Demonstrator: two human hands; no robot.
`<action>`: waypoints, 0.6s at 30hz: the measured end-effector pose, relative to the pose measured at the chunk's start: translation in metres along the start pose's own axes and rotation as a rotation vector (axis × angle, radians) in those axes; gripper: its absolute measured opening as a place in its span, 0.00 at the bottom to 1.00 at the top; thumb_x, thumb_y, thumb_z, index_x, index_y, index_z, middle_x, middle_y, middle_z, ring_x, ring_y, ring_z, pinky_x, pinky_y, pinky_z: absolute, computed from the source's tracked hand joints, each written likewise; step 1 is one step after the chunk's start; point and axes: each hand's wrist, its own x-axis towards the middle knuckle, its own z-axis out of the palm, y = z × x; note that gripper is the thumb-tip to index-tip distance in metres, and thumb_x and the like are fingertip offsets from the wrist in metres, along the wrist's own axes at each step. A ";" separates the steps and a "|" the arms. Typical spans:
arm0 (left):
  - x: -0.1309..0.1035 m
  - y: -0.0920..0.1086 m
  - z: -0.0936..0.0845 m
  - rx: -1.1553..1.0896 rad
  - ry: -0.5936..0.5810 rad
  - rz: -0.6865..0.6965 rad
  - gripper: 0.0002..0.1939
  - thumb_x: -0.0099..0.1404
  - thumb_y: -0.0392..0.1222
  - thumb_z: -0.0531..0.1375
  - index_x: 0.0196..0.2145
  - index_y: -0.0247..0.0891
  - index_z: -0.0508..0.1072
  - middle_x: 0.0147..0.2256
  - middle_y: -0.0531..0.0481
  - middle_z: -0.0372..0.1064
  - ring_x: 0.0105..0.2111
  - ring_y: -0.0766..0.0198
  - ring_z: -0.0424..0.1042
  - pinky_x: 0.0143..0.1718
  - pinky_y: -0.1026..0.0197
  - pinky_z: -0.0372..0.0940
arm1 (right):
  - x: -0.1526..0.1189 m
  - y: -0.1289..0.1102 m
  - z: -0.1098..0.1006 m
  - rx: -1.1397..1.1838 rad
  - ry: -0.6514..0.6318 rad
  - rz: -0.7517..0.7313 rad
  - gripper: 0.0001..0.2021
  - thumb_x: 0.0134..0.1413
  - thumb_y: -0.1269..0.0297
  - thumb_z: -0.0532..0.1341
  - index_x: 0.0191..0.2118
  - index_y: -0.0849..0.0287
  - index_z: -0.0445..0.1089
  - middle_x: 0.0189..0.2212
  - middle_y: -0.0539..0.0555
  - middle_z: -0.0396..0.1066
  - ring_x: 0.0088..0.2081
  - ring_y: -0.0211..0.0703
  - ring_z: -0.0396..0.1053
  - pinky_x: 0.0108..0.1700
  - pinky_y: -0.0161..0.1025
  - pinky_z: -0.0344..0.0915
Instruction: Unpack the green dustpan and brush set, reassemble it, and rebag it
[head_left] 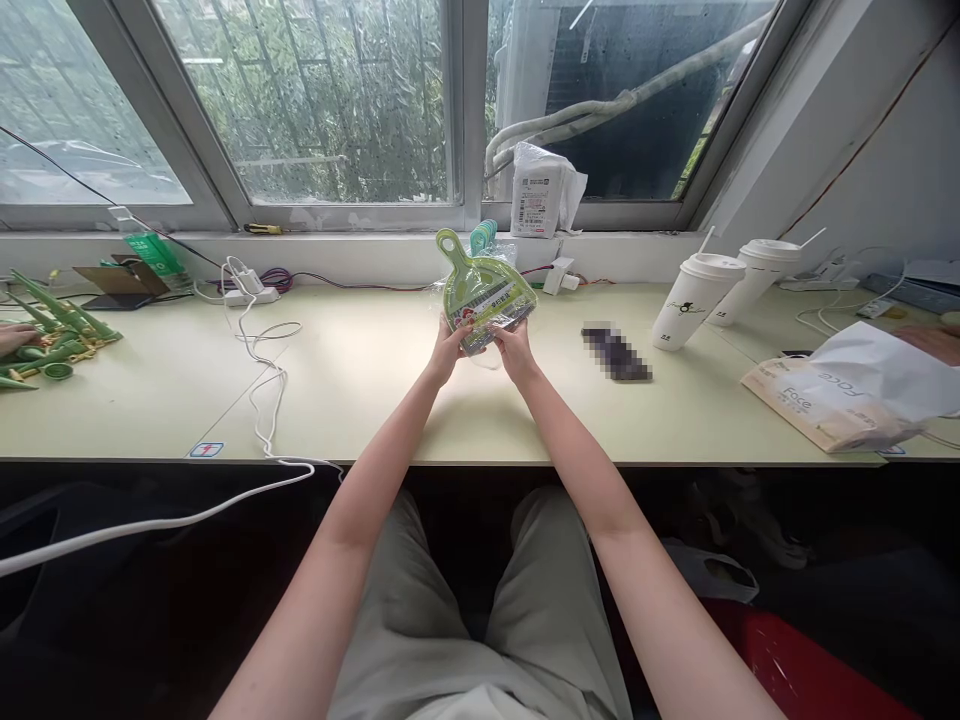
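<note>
A small green dustpan (474, 283), wrapped in clear plastic with a printed label, is held up over the table. Its looped handle points up and away from me, tilted a little left. My left hand (448, 348) grips the lower left edge, thumb on the front. On the lower right edge, my right hand (516, 350) has its thumb laid over the label. Most fingers of both hands are hidden behind the pack. Dark bristle-like material shows at the lower edge, though the plastic's glare blurs it. Just behind the dustpan is a turquoise looped object (483, 236), partly covered.
A pixelated dark object (617, 354) lies right of my hands. Two white lidded cups (694, 300) with straws and a paper bag (847, 390) stand farther right. White cables (262, 400) cross the table at left. Green pieces (64, 335) lie by another person's hand (11, 340).
</note>
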 end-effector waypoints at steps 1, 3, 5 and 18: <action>0.000 0.000 0.000 -0.002 0.000 -0.003 0.32 0.57 0.42 0.64 0.57 0.48 0.57 0.57 0.47 0.66 0.49 0.54 0.73 0.42 0.51 0.75 | 0.001 -0.001 -0.001 -0.005 -0.008 0.004 0.41 0.39 0.60 0.73 0.60 0.46 0.55 0.55 0.53 0.70 0.58 0.50 0.68 0.61 0.52 0.68; -0.001 0.000 0.000 -0.006 -0.002 -0.006 0.32 0.58 0.43 0.64 0.58 0.48 0.57 0.57 0.47 0.65 0.50 0.54 0.73 0.43 0.51 0.75 | 0.003 -0.003 -0.002 -0.016 -0.022 0.017 0.44 0.37 0.59 0.75 0.61 0.46 0.55 0.56 0.54 0.69 0.59 0.52 0.67 0.62 0.53 0.67; -0.001 0.000 0.001 -0.012 -0.008 -0.008 0.32 0.58 0.44 0.64 0.58 0.48 0.57 0.57 0.46 0.65 0.50 0.53 0.73 0.43 0.50 0.75 | 0.004 -0.005 -0.004 -0.029 -0.041 0.024 0.47 0.35 0.57 0.76 0.61 0.47 0.54 0.57 0.55 0.68 0.60 0.53 0.67 0.62 0.54 0.66; -0.002 0.001 0.000 0.052 -0.037 0.021 0.36 0.59 0.46 0.65 0.61 0.49 0.54 0.60 0.44 0.63 0.52 0.51 0.72 0.42 0.50 0.76 | 0.002 0.001 -0.003 -0.017 0.017 0.017 0.42 0.41 0.63 0.74 0.61 0.47 0.55 0.56 0.54 0.69 0.58 0.50 0.69 0.61 0.52 0.69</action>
